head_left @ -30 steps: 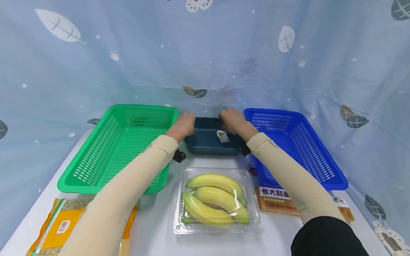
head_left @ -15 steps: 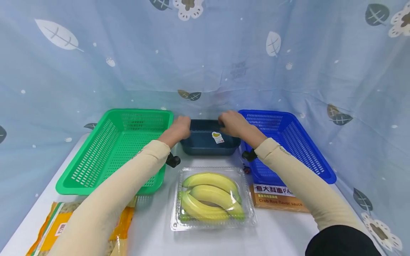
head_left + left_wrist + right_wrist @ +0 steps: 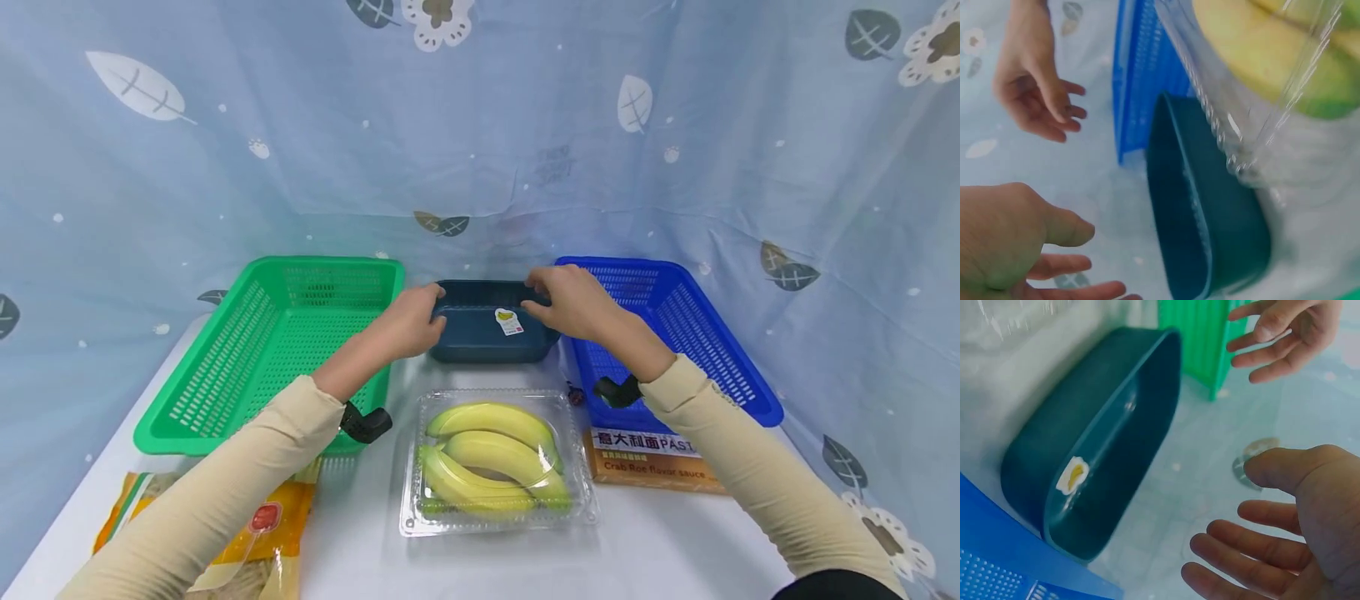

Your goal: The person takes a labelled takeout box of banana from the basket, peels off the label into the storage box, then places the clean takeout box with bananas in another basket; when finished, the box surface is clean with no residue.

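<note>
On the table [image 3: 360,533], a rectangular bin [image 3: 480,352] stands at the back, between the left basket [image 3: 217,358] and the right basket [image 3: 716,337]; a curtain [image 3: 487,125] hangs behind all three. A sticker [image 3: 508,322] is in the bin. In front of the bin lies a clamshell box [image 3: 579,454] with bananas [image 3: 510,454] inside. Right of this, just before the right basket, lies a pasta box [image 3: 652,468]. A food packet [image 3: 262,537] lies before the left basket. The left hand [image 3: 408,321] is at the bin's left end, the right hand [image 3: 573,300] at its right.
</note>
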Motion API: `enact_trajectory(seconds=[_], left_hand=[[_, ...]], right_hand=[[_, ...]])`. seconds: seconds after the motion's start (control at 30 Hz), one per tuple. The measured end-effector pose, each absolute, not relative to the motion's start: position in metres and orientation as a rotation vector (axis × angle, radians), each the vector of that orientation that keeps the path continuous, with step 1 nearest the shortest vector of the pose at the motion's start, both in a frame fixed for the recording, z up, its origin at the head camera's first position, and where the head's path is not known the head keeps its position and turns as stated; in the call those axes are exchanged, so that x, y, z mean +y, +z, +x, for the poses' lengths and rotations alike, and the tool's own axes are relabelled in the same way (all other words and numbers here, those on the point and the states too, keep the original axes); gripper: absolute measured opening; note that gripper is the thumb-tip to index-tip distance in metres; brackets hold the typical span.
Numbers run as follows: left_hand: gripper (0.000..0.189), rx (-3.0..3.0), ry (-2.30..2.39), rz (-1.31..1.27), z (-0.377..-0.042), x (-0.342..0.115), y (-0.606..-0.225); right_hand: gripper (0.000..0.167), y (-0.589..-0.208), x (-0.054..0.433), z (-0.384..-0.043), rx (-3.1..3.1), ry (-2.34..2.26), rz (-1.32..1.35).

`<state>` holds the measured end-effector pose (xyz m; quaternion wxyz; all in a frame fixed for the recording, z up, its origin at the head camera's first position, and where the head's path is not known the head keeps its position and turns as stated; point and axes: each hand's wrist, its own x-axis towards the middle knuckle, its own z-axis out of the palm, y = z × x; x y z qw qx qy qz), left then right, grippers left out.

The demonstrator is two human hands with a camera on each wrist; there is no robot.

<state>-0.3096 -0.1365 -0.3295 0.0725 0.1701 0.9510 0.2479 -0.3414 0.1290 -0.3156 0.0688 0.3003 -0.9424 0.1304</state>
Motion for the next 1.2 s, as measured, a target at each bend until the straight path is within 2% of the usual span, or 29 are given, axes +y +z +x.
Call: enact_trajectory(seconds=[0.47,0.97,1.07,1.2], left_hand=[[0.054,2.899,0.883,0.683,-0.217,-0.147,-0.327],[0.053,3.003,0.888,0.704,-0.159,-0.142,-0.351],[0.057,3.015,0.887,0.66,-0.145,-0.139,-0.363],[0.072,2.982,0.903,0.529,-0.131,-0.135,-0.379]], right_hand=[[0.038,-0.321,0.146,-0.273,-2.688,0.563,0.958],[0.037,-0.346,0.165,-0.211,-2.604,0.636,0.898],[0.037,-0.355,0.17,-0.192,-2.621,0.672,0.867],[0.039,-0.366,0.175,-0.17,-2.651,0.71,0.811]])
